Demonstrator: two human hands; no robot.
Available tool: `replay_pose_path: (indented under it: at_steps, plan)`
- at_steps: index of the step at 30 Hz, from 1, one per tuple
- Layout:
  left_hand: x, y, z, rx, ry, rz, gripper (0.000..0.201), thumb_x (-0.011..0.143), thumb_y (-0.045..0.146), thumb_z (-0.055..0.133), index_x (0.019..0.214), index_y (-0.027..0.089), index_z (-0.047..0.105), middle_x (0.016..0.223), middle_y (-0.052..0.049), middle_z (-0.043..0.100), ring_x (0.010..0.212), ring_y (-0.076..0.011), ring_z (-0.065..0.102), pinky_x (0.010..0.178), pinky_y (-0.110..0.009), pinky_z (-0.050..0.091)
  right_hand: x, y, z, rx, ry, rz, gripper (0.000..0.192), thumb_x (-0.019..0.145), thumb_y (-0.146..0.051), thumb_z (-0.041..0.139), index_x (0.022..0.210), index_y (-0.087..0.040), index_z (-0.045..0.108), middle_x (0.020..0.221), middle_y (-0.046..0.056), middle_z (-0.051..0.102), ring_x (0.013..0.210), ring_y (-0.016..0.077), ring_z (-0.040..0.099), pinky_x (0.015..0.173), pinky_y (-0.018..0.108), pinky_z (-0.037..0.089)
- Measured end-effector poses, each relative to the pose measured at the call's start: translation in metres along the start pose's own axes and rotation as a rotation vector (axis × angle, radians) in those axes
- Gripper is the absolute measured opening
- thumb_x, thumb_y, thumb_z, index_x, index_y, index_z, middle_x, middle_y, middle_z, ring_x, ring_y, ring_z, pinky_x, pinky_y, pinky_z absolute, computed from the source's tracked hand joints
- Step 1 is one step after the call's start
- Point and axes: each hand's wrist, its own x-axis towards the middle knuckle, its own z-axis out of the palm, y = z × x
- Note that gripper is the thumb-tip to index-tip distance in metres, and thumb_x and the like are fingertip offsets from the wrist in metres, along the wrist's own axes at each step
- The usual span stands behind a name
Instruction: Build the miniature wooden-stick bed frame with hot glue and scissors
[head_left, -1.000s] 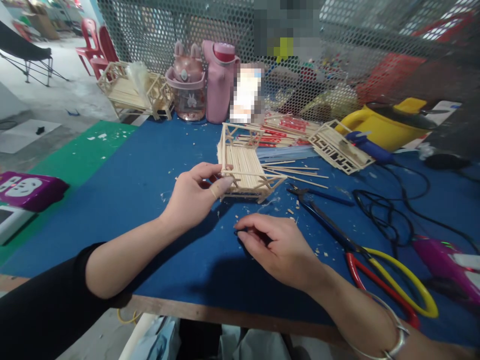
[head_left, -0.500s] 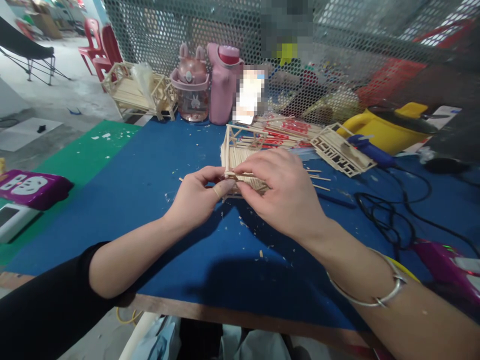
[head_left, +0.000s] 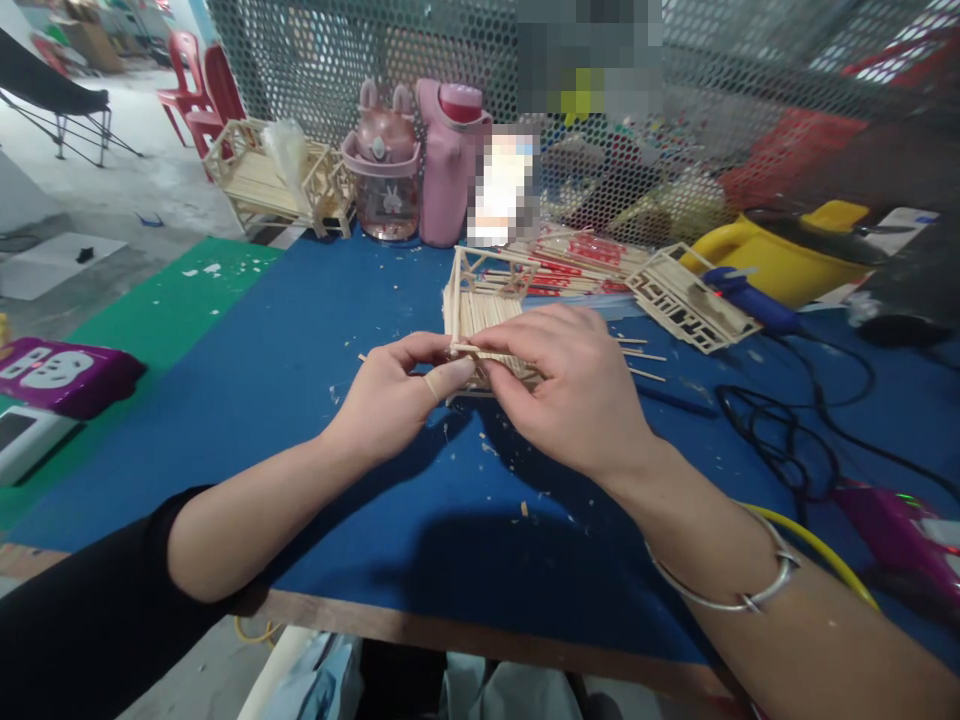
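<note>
Centre of frame: my left hand [head_left: 390, 400] and right hand [head_left: 574, 395] are both pinching the near edge of the stick model [head_left: 484, 310], which is sitting on the blue mat [head_left: 300, 330]. A thin stick [head_left: 469, 349] is lying between my fingertips.

bare blue mat [head_left: 315, 330] left of the stick model [head_left: 484, 305]; loose sticks [head_left: 641, 362] and black cables [head_left: 780, 430] crowd its right.
</note>
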Motion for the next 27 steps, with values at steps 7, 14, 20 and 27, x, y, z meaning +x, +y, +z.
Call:
replay_pose_path:
  at_steps: [7, 14, 20, 27]
  plan:
    - [0.0007, -0.0028, 0.0064, 0.046, 0.099, 0.085, 0.019, 0.074, 0.032, 0.069, 0.083, 0.017, 0.071, 0.082, -0.003, 0.072, 0.075, -0.0149, 0.062, 0.075, -0.028, 0.048, -0.0004, -0.0017, -0.0011, 0.003, -0.009, 0.015, 0.021, 0.078, -0.016, 0.056, 0.095, -0.020, 0.067, 0.092, 0.004, 0.072, 0.089, 0.0222, 0.062, 0.082, 0.037, 0.038]
    - [-0.0006, -0.0032, 0.0071, 0.103, 0.127, 0.094, 0.015, 0.074, 0.029, 0.068, 0.085, 0.018, 0.072, 0.086, -0.003, 0.073, 0.082, -0.0174, 0.064, 0.081, -0.031, 0.048, -0.0023, 0.0007, -0.0035, 0.048, -0.029, -0.029, 0.031, 0.072, -0.011, 0.053, 0.100, -0.019, 0.064, 0.096, 0.005, 0.070, 0.090, 0.0228, 0.061, 0.081, 0.037, 0.041]
    - [-0.0002, -0.0029, 0.0048, 0.084, 0.094, 0.060, 0.018, 0.072, 0.027, 0.071, 0.087, 0.017, 0.072, 0.086, -0.003, 0.073, 0.079, -0.0173, 0.064, 0.077, -0.031, 0.049, -0.0031, 0.0043, -0.0035, 0.062, -0.026, -0.034, 0.034, 0.071, -0.010, 0.052, 0.102, -0.016, 0.064, 0.096, 0.006, 0.070, 0.089, 0.0226, 0.060, 0.079, 0.035, 0.043]
    - [-0.0006, -0.0001, 0.0030, 0.088, 0.086, 0.042, 0.017, 0.071, 0.027, 0.072, 0.085, 0.018, 0.072, 0.082, -0.003, 0.072, 0.075, -0.0159, 0.063, 0.073, -0.029, 0.049, 0.0051, -0.0035, -0.0056, 0.036, -0.062, 0.013, 0.019, 0.072, -0.017, 0.056, 0.089, -0.020, 0.065, 0.089, 0.004, 0.070, 0.087, 0.0230, 0.061, 0.080, 0.037, 0.042]
